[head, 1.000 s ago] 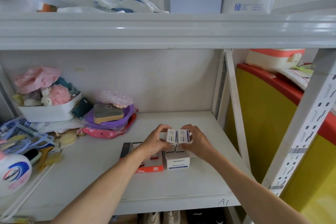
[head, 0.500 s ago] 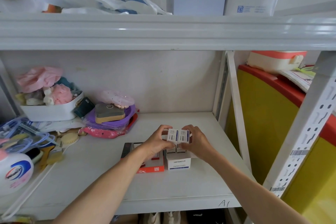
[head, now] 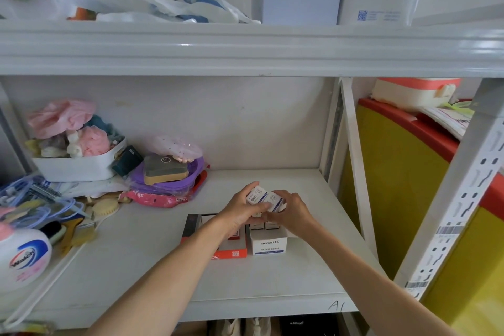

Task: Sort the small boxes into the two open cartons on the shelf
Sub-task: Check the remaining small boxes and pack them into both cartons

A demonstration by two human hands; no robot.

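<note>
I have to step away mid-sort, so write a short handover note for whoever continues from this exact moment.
Left hand and right hand: together holding two small white boxes side by side, above the white carton.
White carton, marked paper clips: open, on the shelf, at least two small boxes already standing inside.
Red carton: beside it on the left, contents mostly hidden by the left arm.
Left: set the held pair down. No other loose boxes visible.

Both hands [head: 242,210] hold boxes [head: 266,198] (white).

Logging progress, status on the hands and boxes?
Both hands hold two small boxes together. Over white carton, not in. Nothing blocking.
</note>
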